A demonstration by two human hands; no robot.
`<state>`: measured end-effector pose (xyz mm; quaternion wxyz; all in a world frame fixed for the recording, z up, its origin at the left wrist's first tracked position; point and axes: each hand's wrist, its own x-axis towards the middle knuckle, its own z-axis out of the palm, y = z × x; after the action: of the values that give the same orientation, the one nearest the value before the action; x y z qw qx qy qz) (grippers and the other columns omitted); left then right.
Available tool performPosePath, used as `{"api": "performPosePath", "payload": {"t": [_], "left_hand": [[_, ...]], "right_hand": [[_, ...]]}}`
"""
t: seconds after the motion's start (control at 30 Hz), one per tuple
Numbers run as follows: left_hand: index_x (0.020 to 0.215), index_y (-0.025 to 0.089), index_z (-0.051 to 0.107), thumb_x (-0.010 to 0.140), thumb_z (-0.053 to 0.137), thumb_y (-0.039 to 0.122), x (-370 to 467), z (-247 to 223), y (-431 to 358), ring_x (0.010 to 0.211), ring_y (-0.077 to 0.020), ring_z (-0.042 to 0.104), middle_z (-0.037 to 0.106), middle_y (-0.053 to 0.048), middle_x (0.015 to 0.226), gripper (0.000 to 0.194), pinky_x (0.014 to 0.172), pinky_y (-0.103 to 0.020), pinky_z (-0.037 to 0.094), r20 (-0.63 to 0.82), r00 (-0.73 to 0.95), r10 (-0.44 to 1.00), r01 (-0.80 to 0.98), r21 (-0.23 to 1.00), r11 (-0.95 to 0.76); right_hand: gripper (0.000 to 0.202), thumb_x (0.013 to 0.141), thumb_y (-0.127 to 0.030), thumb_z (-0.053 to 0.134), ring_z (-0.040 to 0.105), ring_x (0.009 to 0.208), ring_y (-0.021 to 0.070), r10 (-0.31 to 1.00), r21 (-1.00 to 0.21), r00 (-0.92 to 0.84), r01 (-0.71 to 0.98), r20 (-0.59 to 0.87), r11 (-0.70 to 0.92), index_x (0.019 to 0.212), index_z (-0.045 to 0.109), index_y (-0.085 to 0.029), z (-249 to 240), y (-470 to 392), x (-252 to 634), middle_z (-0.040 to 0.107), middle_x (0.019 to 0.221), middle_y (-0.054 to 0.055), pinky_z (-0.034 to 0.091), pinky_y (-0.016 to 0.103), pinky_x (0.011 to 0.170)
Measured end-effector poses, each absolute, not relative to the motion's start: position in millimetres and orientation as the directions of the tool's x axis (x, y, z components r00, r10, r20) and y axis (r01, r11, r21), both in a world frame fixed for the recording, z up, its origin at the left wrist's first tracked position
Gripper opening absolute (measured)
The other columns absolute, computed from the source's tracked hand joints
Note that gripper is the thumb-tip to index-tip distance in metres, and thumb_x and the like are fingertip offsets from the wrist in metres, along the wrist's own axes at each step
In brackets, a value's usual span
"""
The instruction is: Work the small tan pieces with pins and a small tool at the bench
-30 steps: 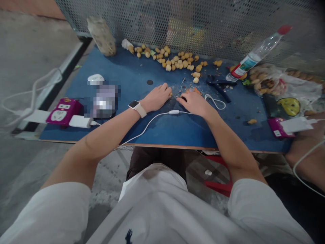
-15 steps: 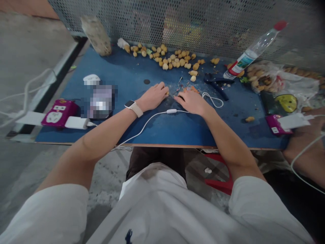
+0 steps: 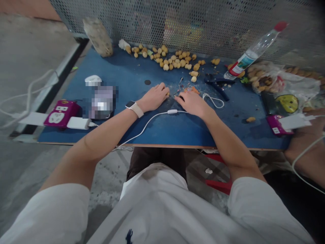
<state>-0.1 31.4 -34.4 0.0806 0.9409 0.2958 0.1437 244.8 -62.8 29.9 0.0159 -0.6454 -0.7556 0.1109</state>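
Observation:
My left hand (image 3: 155, 96), with a watch on its wrist, rests on the blue table with its fingers closed round a small tan gourd (image 3: 168, 94), mostly hidden. Just right of it, my right hand (image 3: 191, 101) is closed on a small corded tool (image 3: 175, 96); only its tip shows. A white cable (image 3: 152, 118) with an inline switch (image 3: 172, 112) runs under that hand. Beyond my right fingers lie several thin metal bits (image 3: 180, 81) and orange scraps (image 3: 195, 89). The two hands are close together, a narrow gap between them.
Several small gourds (image 3: 174, 62) line the mesh panel (image 3: 142, 23). Black-handled pliers (image 3: 218, 86), a coiled white cord (image 3: 213, 101) and a bottle (image 3: 243, 62) are at right. Purple power sockets (image 3: 62, 113), a blurred phone (image 3: 103, 100) and a white case (image 3: 93, 80) stand left. Another person's arm (image 3: 307, 149) reaches in.
The whole view has shifted very slightly. Both hands keep nearly the same place and grip.

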Motion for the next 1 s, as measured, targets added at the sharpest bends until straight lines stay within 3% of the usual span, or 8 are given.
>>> {"api": "performPosePath", "payload": {"t": [0.5, 0.73, 1.0], "left_hand": [[0.149, 0.016, 0.072, 0.134, 0.042, 0.031, 0.5, -39.6, 32.2, 0.140, -0.0430, 0.076, 0.073, -0.027, 0.150, 0.037, 0.127, -0.062, 0.062, 0.244, 0.775, 0.583, 0.545, 0.211, -0.812], [0.149, 0.014, 0.072, 0.134, 0.041, 0.028, 1.9, -33.9, 29.5, 0.137, -0.0429, 0.077, 0.072, -0.028, 0.150, 0.037, 0.124, -0.062, 0.063, 0.209, 0.777, 0.594, 0.568, 0.173, -0.805], [0.153, 0.014, 0.071, 0.133, 0.041, 0.027, 1.4, -33.9, 29.2, 0.138, -0.0445, 0.077, 0.073, -0.029, 0.153, 0.039, 0.124, -0.064, 0.064, 0.220, 0.776, 0.592, 0.563, 0.182, -0.806]], "right_hand": [[0.061, 0.138, -0.060, 0.043, 0.080, 0.113, 0.0410, 0.965, -0.138, -0.232, 0.967, -0.119, 0.216, 0.136, 0.089, -0.020, 26.0, -61.5, 252.8, 0.089, 0.121, 0.022, 0.056, 0.047, 0.095], [0.058, 0.139, -0.055, 0.043, 0.082, 0.121, 0.0437, 0.980, -0.103, -0.169, 0.982, -0.101, 0.159, 0.139, 0.088, -0.019, 25.8, -63.3, 246.5, 0.090, 0.133, 0.025, 0.058, 0.050, 0.098], [0.059, 0.138, -0.056, 0.043, 0.083, 0.122, 0.0451, 0.974, -0.114, -0.198, 0.976, -0.108, 0.186, 0.145, 0.089, -0.019, 25.4, -63.3, 244.9, 0.091, 0.131, 0.025, 0.060, 0.053, 0.104]]}}
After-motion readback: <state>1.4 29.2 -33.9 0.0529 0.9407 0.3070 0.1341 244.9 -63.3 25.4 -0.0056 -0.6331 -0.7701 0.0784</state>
